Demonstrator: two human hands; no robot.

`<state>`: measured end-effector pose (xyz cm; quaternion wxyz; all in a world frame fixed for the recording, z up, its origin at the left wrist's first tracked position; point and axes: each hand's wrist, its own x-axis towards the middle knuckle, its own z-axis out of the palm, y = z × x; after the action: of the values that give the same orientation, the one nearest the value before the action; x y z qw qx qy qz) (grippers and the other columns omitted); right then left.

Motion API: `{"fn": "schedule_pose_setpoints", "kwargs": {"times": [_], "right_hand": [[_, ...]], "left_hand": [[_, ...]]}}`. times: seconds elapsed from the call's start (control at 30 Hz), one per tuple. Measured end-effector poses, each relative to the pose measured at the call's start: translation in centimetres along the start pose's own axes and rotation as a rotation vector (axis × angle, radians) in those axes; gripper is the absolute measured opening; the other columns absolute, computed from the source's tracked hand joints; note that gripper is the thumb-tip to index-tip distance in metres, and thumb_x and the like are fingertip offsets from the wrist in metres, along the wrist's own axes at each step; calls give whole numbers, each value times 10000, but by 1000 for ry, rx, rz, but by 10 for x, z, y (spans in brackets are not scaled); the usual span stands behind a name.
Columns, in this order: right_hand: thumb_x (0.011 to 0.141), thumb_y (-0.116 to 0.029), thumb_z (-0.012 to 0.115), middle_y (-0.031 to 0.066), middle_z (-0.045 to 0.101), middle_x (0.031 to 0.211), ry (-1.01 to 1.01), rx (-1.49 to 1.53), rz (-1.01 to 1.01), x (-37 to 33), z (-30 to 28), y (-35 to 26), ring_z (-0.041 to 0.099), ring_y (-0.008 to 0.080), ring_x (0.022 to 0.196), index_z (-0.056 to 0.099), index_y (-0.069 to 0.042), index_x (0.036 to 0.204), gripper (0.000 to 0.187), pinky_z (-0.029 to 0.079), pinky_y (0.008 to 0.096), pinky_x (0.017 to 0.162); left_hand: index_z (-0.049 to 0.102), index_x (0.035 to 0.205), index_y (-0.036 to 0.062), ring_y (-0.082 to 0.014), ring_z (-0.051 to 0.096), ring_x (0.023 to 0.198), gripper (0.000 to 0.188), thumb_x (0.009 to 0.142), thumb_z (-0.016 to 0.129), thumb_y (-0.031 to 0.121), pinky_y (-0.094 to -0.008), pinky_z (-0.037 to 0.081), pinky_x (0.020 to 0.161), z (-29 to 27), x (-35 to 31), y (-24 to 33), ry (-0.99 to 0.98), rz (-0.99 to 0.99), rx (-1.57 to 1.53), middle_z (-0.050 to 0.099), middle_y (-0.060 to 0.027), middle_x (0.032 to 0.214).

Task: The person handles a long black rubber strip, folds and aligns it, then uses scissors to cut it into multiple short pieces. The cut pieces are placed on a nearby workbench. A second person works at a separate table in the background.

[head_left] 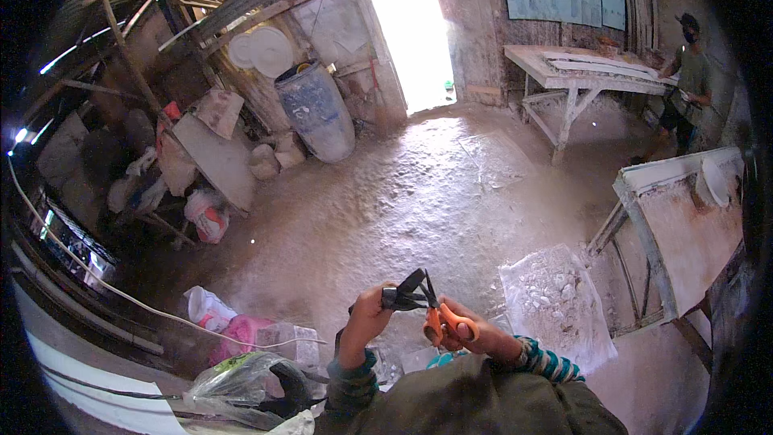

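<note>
My right hand (489, 338) grips a pair of scissors (436, 325) by the orange handles. The dark blades point up and away from me, slightly apart. Closed around a black, flat, strap-like piece (401, 298) is my left hand (367, 316). That piece is folded or doubled, and one end sticks up beside the blades. The blades lie against it or just next to it; I cannot tell whether they touch. Both hands are close together in front of my body. The fingertips under the black piece are partly hidden.
At my lower left lies a clear plastic bag (233, 388) with black material inside, near a pink bag (244, 336). A white sheet with rubble (557, 298) is on the floor at right. Farther off are a blue barrel (316, 113), a table (555, 72) and a person (692, 80).
</note>
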<state>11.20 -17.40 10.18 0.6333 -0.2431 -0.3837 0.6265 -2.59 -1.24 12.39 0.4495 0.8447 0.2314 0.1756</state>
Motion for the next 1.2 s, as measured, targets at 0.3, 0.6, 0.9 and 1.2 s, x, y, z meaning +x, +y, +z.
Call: {"fn": "schedule_pose_setpoints", "kwargs": {"times": [0.3,0.6,0.9,1.2], "right_hand": [[633,-642,623,-29,394,798,0,236,-74,11,8,31,359,69,692,337,-125,1175,802,265,178,524],[657,-524,682,-33,418,761,204,125,-164,6,23,53,379,66,639,422,-101,1042,629,294,193,521],[596,-527,716,18,479,715,197,5,-272,3,20,29,421,108,588,410,-92,984,658,307,228,475],[619,-652,626,43,475,833,139,-27,38,2,11,31,408,83,656,395,-104,1099,764,317,216,548]], "left_hand": [[560,903,-15,-330,574,848,326,599,495,-113,-361,453,752,4,-5,-33,68,432,-8,592,-167,860],[557,924,-5,-327,578,859,333,619,489,-119,-354,458,756,13,-9,-60,130,410,-114,597,-168,881],[563,1024,67,-67,523,626,226,799,554,52,-210,378,502,-4,-11,-53,65,33,-382,585,-5,775],[551,1051,83,-30,419,598,226,843,479,32,-186,345,533,5,-14,-38,86,-188,-738,486,56,718]]}}
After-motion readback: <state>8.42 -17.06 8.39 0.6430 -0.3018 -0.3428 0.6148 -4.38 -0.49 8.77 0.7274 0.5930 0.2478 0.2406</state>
